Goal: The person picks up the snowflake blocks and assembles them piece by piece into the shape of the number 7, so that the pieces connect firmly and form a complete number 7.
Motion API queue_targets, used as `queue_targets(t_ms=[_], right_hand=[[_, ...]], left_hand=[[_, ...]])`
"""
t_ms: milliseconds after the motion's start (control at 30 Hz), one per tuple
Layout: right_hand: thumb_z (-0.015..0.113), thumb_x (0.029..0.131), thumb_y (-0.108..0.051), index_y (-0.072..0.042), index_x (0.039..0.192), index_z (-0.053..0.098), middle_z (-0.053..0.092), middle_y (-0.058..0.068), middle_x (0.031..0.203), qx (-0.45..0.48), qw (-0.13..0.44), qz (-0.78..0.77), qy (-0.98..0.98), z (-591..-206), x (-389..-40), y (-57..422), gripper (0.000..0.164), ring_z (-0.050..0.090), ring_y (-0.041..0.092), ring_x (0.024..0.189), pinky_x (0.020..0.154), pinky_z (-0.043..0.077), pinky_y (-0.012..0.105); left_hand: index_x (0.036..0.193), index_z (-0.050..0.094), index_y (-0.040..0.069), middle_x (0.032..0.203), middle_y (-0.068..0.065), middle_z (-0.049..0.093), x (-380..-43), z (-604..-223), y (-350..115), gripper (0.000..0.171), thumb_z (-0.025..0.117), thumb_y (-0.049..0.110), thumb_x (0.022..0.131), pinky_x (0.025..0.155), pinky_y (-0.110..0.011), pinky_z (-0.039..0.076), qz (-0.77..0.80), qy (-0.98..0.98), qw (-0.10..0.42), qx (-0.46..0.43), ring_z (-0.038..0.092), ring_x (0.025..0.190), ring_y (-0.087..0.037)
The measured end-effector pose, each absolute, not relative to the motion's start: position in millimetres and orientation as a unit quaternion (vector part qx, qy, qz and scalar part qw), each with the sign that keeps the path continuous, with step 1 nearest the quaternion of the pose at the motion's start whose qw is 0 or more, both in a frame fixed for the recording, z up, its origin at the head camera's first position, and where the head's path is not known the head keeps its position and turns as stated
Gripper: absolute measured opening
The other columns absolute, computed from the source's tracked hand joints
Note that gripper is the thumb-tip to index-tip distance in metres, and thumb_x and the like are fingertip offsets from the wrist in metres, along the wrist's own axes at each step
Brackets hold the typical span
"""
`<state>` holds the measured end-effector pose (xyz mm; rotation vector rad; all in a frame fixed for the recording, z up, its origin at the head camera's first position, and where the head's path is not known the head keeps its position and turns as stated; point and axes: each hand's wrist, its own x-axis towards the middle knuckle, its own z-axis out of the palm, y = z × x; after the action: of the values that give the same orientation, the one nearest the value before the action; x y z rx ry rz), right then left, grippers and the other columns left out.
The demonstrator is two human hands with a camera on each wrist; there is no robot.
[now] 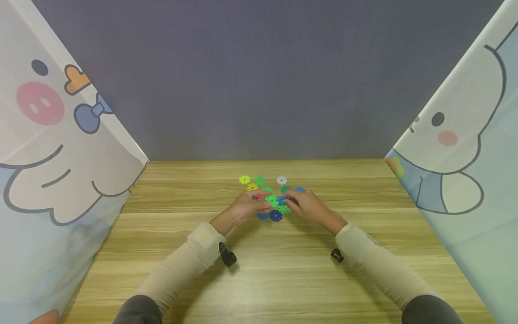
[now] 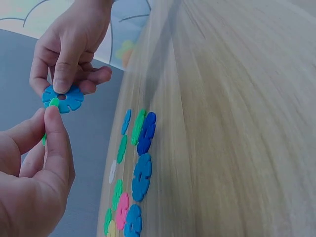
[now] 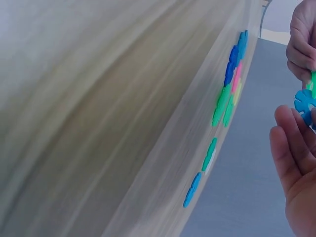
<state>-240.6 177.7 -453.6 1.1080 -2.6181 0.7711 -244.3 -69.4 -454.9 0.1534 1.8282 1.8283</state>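
One blue disc (image 2: 70, 102) is held crosswise to a green disc (image 2: 54, 102).

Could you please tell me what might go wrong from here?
The green disc in the left hand and the blue disc in the right hand appear to meet at their edges; pressed together crookedly, one might slip or bend. Both are held above the table, so a dropped one could land among the loose discs.
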Motion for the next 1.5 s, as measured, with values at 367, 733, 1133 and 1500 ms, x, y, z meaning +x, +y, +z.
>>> queue_targets(t_ms=[367,733,1133,1500], right_hand=[[0.068,0.098,-0.01,-0.004,0.105,0.071,0.068,-0.001,0.069,0.389,0.114,0.274,-0.872,-457.0,-241.2,172.7,0.01,0.057,0.0,0.057,0.055,0.051,0.016],[0.065,0.1,-0.013,-0.006,0.106,0.07,0.064,-0.005,0.069,0.368,0.09,0.28,-0.882,-454.1,-242.8,169.9,0.011,0.051,-0.002,0.057,0.053,0.048,0.016],[0.054,0.107,-0.02,-0.009,0.121,0.067,0.076,0.012,0.093,0.298,0.017,0.309,-0.903,-434.5,-255.7,185.6,0.022,0.067,0.012,0.074,0.066,0.056,0.028],[0.062,0.101,-0.014,-0.002,0.121,0.067,0.076,0.01,0.099,0.296,-0.001,0.242,-0.924,-448.0,-270.0,190.1,0.025,0.072,0.021,0.087,0.075,0.061,0.034]], left_hand=[[0.144,0.053,-0.004,0.137,-0.022,0.061,-245.9,-455.1,-67.2,0.05,0.066,-0.003,0.095,0.088,-0.025,0.061,0.695,0.668,0.264,0.033,0.072,0.11,-0.031],[0.145,0.052,-0.001,0.122,-0.016,0.05,-245.6,-453.3,-65.8,0.053,0.066,-0.006,0.095,0.083,-0.021,0.062,0.713,0.652,0.256,0.015,0.073,0.094,-0.024],[0.144,0.055,0.002,0.151,-0.026,0.036,-247.5,-451.4,-71.8,0.053,0.067,-0.007,0.093,0.086,-0.023,0.061,0.726,0.645,0.24,0.003,0.063,0.122,-0.042],[0.15,0.047,0.0,0.161,-0.029,0.027,-249.8,-456.2,-80.2,0.059,0.066,-0.006,0.094,0.086,-0.021,0.061,0.726,0.642,0.245,0.012,0.067,0.116,-0.033]])
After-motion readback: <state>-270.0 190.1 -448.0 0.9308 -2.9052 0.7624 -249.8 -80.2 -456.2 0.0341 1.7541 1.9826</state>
